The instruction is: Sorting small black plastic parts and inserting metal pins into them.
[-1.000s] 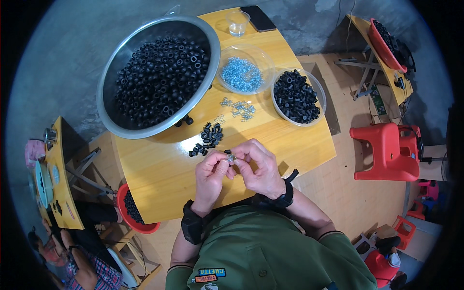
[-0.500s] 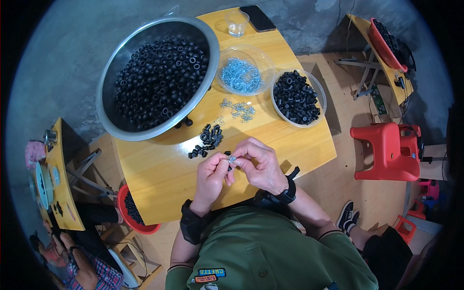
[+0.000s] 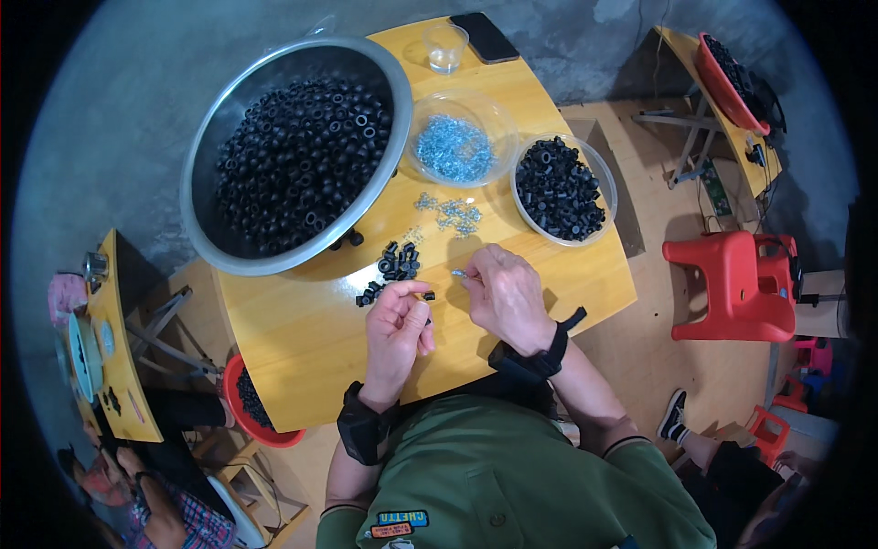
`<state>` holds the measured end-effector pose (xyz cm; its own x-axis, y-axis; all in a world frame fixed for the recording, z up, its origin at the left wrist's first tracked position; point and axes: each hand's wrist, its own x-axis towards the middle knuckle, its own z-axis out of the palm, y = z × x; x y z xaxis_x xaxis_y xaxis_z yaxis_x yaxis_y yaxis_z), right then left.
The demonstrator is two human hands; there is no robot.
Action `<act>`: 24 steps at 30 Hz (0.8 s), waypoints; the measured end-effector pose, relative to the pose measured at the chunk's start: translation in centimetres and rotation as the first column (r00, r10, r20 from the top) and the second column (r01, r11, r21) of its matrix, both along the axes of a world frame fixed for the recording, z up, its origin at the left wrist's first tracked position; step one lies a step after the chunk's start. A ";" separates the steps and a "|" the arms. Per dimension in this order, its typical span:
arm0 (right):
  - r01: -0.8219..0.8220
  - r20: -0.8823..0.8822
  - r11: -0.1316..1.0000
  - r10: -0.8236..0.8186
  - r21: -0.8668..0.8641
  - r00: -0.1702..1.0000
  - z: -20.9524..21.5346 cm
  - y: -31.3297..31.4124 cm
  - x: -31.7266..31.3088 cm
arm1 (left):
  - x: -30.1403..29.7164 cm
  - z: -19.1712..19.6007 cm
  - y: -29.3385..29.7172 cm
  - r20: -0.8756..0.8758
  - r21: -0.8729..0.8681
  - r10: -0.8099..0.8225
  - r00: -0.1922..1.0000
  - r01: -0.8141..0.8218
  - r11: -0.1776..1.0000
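Over the table my left hand (image 3: pixel 393 329) is closed, with a small black plastic part (image 3: pixel 428 296) at its fingertips. My right hand (image 3: pixel 508 295) is apart from it on the right, fingers bent in a pinch on a small silvery piece (image 3: pixel 459 273). Just beyond the left hand lies a loose pile of black plastic parts (image 3: pixel 399 262). Several small silvery pieces (image 3: pixel 457 216) are scattered on the wood farther off. Behind them, a clear round tub (image 3: pixel 498 110) holds many bluish-silver pieces (image 3: pixel 455 148).
A big steel basin (image 3: pixel 194 210) of black ring-shaped parts (image 3: pixel 302 165) takes up the far left. On the right stands a clear tub (image 3: pixel 611 183) of black parts; a cup (image 3: pixel 445 50) and phone (image 3: pixel 485 37) are at the back. Red stools (image 3: pixel 727 284) stand right; another person (image 3: pixel 160 503) sits left.
My hands were together at the silvery piece; now they are apart. The right hand has moved right and slightly away from me with the silvery piece, while the left stays nearly in place.
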<state>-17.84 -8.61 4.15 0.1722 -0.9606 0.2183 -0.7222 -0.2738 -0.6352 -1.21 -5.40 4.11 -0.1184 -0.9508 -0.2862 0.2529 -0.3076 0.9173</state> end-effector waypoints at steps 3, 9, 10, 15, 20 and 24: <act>-0.054 -0.075 0.998 0.057 0.045 0.996 0.9 -0.4 -0.2 | 0.1 0.0 0.0 0.037 0.001 -0.019 0.999 0.019 1.000; -0.036 -0.147 0.999 0.039 0.022 0.988 0.6 -0.6 -0.9 | -0.1 -0.5 0.4 0.048 -0.014 -0.034 0.998 0.035 0.999; -0.035 -0.150 0.999 0.037 0.018 0.988 0.6 -0.7 -0.9 | -0.2 -0.5 0.2 0.047 -0.013 -0.028 0.999 0.028 1.000; 0.002 0.028 0.998 -0.004 0.065 1.000 1.2 -0.3 -0.5 | -0.2 -0.4 0.2 0.035 -0.027 -0.039 0.999 0.040 0.999; -0.077 -0.056 0.997 0.077 0.000 0.995 0.7 -1.3 0.2 | 0.0 -0.6 0.3 0.058 -0.033 -0.048 0.997 0.050 0.998; -0.135 0.199 0.979 0.103 0.156 0.975 0.9 -1.1 -0.3 | 0.3 -1.1 0.5 -0.027 -0.024 -0.017 1.000 0.016 1.000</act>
<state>-18.11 -9.71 5.04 0.2587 -0.9612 0.0960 -0.5532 -0.2288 -0.8010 -0.86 -4.94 3.02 -0.1413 -0.9551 -0.2603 0.2729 -0.2903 0.9172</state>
